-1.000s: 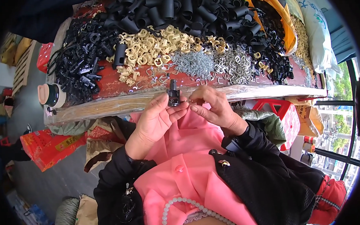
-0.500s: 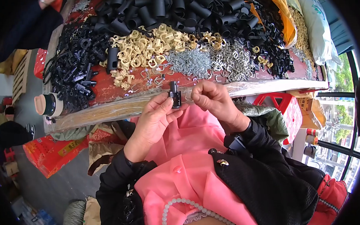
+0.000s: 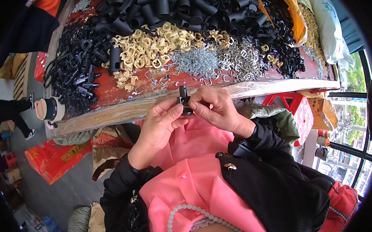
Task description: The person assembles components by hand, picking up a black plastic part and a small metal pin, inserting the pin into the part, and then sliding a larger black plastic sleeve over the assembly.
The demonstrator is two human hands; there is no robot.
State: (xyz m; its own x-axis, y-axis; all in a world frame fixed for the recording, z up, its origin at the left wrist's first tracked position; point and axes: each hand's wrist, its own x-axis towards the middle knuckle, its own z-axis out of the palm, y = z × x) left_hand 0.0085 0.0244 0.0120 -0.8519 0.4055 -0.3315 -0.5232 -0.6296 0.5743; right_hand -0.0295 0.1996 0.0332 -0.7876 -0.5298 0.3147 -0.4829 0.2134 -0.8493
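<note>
A small black plastic part [image 3: 183,98] stands upright between my two hands, just in front of the table's near edge. My left hand [image 3: 158,124] pinches its lower end from the left with thumb and fingers. My right hand [image 3: 217,108] grips it from the right, fingertips curled over its middle. Both forearms wear black sleeves over a pink garment. Behind the hands, on the red table [image 3: 110,92], lie heaps of beige plastic clips [image 3: 150,49], small metal springs [image 3: 194,61] and bent metal wire pieces [image 3: 243,59].
Black tubes [image 3: 169,9] and black plastic parts [image 3: 74,73] cover the table's far and left sides. A cup with a dark lid [image 3: 48,109] sits at the left corner. A red crate [image 3: 295,107] stands on the right, a red box [image 3: 51,157] lower left. Another person's legs [image 3: 7,117] are at far left.
Both hands have stayed together on the black part, shifting slightly; my right fingers now curl more over its middle. The view has tilted a little.
</note>
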